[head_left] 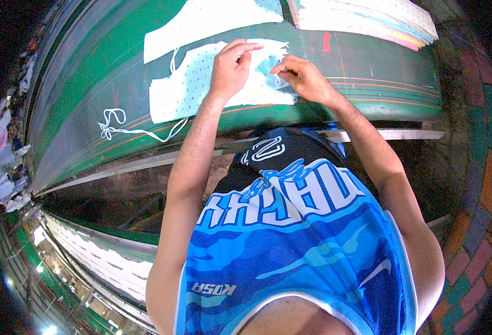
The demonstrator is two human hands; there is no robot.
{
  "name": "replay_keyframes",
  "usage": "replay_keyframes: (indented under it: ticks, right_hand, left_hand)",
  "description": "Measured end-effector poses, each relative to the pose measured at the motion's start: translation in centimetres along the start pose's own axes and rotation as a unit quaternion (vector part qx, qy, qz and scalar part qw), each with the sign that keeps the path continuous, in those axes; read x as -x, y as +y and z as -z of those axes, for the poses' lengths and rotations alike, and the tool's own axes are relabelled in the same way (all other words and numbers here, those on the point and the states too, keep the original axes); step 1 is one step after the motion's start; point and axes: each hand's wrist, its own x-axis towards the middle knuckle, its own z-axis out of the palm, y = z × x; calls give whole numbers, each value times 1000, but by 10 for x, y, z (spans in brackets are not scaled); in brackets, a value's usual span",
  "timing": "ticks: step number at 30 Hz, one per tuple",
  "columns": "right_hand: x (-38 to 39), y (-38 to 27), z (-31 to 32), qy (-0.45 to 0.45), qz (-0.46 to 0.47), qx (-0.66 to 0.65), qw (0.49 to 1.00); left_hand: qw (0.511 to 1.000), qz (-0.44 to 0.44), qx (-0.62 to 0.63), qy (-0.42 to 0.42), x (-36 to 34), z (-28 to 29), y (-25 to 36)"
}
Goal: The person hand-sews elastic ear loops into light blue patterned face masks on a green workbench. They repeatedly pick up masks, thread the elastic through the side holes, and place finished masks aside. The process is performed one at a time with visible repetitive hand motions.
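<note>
My left hand (230,70) is over a white cloth piece (181,92) with a small dotted print, fingers curled near its upper edge; whatever they hold is too small to make out. My right hand (303,78) is at the right part of this piece, fingertips bent together, their contents unclear. A white cord (165,137) trails from under the piece to a loose tangle at the left. Another white printed piece (207,22) lies just beyond it.
A stack of white and pastel cloth pieces (363,19) sits at the back right of the curved green table (78,100). A metal rail (385,135) runs along its near edge. Coloured paving (478,218) shows at right, piled cloth (8,156) at far left.
</note>
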Motion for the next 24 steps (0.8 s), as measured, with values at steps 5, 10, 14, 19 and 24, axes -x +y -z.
replay_keyframes:
  ticks: [5, 10, 14, 19, 24]
  right_hand:
    - [12, -8, 3, -15, -289, -194, 937]
    - [13, -21, 10, -13, -334, -192, 923]
    - [15, -7, 6, -11, -313, -131, 941]
    - [28, 12, -7, 14, -239, -47, 970]
    - [24, 4, -3, -15, -186, 138, 973]
  left_hand:
    - [996, -37, -6, 75, -4, 2, -1]
    - [991, -23, -11, 130, -6, 11, 3]
    - [987, -27, 2, 156, -12, 20, 3]
    - [987, -41, -10, 158, -15, 30, 1]
    - [985, -44, -14, 163, -19, 43, 0]
